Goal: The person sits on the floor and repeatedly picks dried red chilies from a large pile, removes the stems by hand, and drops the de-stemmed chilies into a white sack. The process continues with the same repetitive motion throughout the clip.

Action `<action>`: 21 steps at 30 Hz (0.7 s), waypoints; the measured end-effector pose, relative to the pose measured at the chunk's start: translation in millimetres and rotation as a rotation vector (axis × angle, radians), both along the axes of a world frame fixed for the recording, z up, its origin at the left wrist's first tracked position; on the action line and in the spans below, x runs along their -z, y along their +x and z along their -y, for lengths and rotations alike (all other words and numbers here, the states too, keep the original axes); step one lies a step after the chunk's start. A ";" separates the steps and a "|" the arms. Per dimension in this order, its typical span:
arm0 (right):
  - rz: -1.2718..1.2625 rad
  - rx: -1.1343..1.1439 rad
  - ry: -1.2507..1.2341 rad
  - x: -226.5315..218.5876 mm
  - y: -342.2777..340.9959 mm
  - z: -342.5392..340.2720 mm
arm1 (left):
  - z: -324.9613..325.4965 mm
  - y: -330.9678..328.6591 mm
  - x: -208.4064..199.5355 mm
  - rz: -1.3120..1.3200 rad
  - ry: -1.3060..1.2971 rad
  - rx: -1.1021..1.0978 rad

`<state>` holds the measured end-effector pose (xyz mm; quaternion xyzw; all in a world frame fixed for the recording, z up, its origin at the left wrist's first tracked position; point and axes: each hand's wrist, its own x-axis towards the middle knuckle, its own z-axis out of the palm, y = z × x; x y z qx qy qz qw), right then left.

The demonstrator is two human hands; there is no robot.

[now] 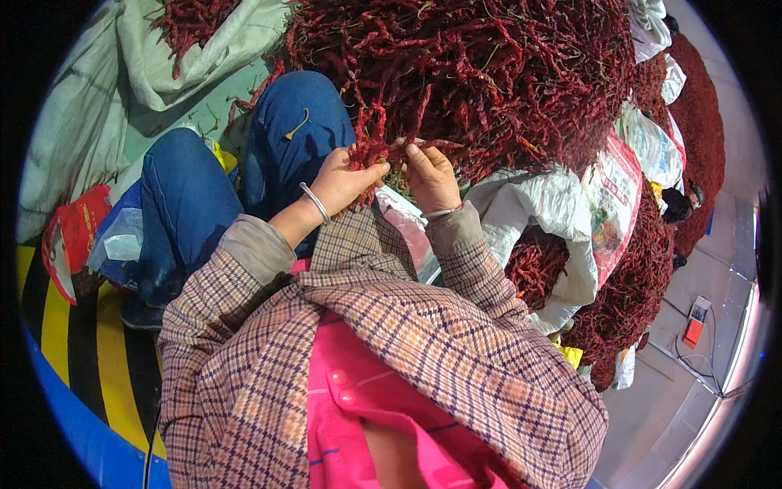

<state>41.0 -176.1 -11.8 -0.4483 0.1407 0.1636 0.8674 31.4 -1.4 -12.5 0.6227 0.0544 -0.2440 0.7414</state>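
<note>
My left hand (pixel 346 181) is closed around a small bunch of dried red chilies (pixel 371 134) in front of my bent knees. Close beside it, my right hand (pixel 430 176) pinches a single dried chili (pixel 436 144) between thumb and fingertips. The two hands almost meet at the bunch. Just beyond them rises a large heap of dried red chilies (pixel 489 73). A loose pale stem (pixel 297 124) lies on my jeans at the knee.
An open white sack (pixel 570 216) with chilies inside stands to my right. More chili heaps (pixel 627 285) and sacks stretch along that side. A pale green sack (pixel 81 138) lies at left, near a red bag (pixel 72 232). Yellow and black stripes (pixel 114 350) mark the lower left.
</note>
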 end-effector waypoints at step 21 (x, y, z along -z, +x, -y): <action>-0.211 -0.014 -0.316 61.2 -4.1 9.5 | 10.6 -34.0 -39.9 0.938 0.110 0.494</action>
